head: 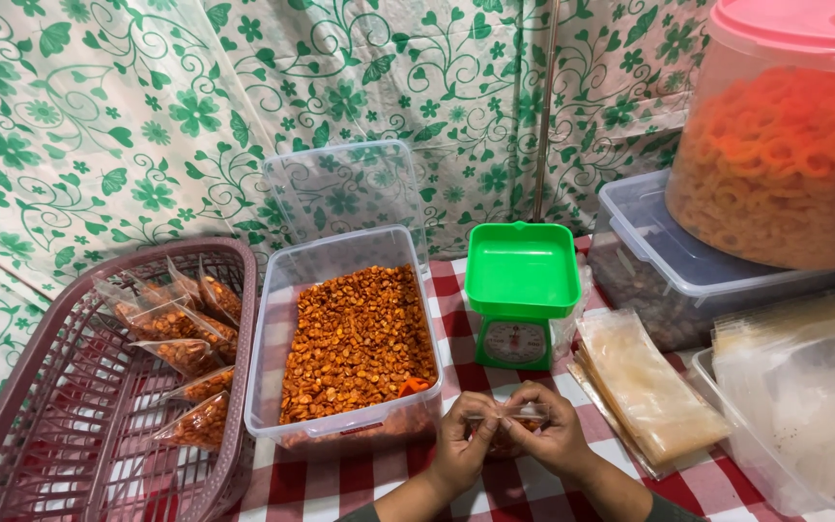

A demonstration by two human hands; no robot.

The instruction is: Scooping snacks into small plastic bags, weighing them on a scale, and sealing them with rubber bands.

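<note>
My left hand [463,443] and my right hand [551,431] meet low in the middle and pinch the top edge of a small clear plastic bag [504,437] with orange-brown snack in it. The bag hangs between the hands over the red-and-white checked tablecloth [533,488]. Just to the left stands an open clear tub of fried corn kernels [358,338], with an orange scoop [414,386] lying in it near its front right corner. A green kitchen scale [522,290] sits right behind my hands.
A maroon plastic basket [60,406] at left holds several filled bags [181,333]. The tub's lid [345,193] leans on the flowered curtain. Flat empty bags [645,387] lie to the right, beside clear boxes [794,416] and a pink-lidded jar of ring snacks [785,145].
</note>
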